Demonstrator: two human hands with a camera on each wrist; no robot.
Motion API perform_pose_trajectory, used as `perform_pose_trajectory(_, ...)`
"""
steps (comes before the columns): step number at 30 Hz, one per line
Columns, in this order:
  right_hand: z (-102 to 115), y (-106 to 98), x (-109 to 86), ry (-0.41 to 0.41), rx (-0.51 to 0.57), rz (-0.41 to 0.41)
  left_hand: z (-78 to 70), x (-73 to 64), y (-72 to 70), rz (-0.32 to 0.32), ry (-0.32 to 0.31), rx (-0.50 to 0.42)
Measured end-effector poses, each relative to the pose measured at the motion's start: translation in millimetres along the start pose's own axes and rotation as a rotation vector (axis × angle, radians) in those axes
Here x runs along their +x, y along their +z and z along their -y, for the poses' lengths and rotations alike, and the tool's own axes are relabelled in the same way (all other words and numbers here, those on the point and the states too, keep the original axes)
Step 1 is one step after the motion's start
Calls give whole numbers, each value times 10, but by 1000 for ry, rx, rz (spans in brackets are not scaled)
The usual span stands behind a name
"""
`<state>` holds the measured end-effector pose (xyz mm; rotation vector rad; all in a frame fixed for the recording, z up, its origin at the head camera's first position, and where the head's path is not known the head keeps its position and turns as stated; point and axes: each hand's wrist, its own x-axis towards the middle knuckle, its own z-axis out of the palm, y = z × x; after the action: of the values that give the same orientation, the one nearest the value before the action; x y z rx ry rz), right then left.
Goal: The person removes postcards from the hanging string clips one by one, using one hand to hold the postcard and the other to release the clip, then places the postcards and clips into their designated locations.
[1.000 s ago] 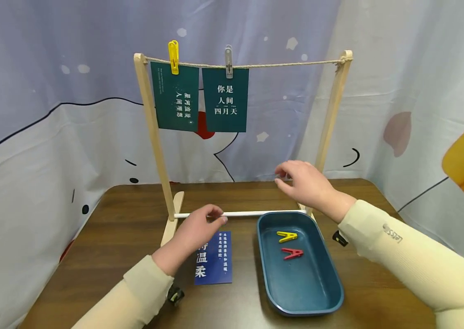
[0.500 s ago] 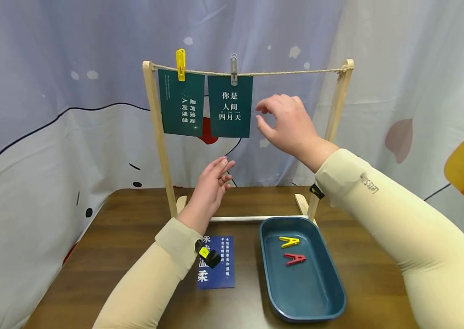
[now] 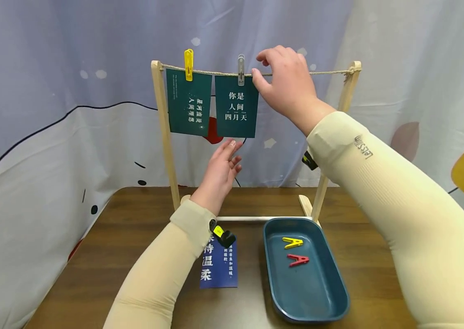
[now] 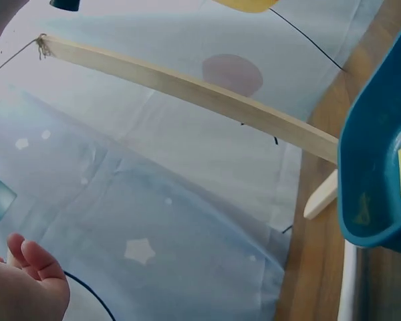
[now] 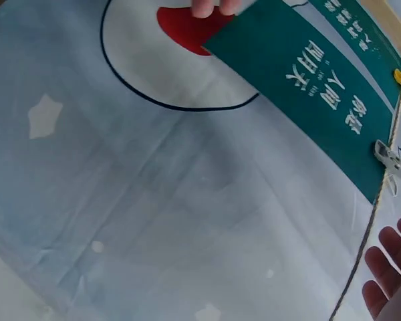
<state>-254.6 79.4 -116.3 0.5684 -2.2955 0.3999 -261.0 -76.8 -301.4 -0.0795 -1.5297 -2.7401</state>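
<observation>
A dark green card with white characters hangs from a rope, held by a grey clothespin. My right hand is raised just right of that clothespin, fingers bent and apart. Its thumb tip appears close to the card's upper right corner; the right wrist view shows nothing in the fingers. My left hand is below the same card, its loosely extended fingertips near the bottom edge. Whether they touch it, I cannot tell. Left of it a second green card hangs under a yellow clothespin.
A wooden frame carries the rope. On the table lies a blue card, partly behind my left wrist. The blue tray on the right holds a yellow clothespin and a red clothespin. A patterned curtain hangs behind.
Both hands have risen from low over the table. The right has gone up to rope height beside the grey clothespin, the left up under the middle card. The view has shifted slightly.
</observation>
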Motion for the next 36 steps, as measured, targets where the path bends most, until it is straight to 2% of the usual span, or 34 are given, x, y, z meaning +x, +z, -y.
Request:
perform_pose_trajectory(4, 75, -14, 98, 69, 11, 78, -40, 22, 75, 5, 9, -6)
perform_pose_trajectory(9, 163, 7, 181, 186, 49, 213, -80, 47, 112, -36, 10, -25)
perform_pose_trajectory(13, 209, 25, 241, 256, 71, 279, -94, 67, 121, -67, 5, -61)
perform_pose_trajectory(18, 258, 49, 296, 241, 60, 285, -90, 71, 129, -88, 16, -69)
perform_pose_trajectory(21, 262, 55, 301, 248, 94, 291, -76, 72, 132, -95, 16, -65)
perform_pose_trajectory(27, 206, 21, 289, 303, 287, 292, -61, 62, 149, -102, 11, -51)
perform_pose_trajectory(32, 189, -6, 281, 342, 440, 246, -71, 52, 168, -96, 9, -54)
perform_pose_trajectory(36, 201, -1, 278, 372, 514, 206, -88, 46, 182, -95, 10, -53)
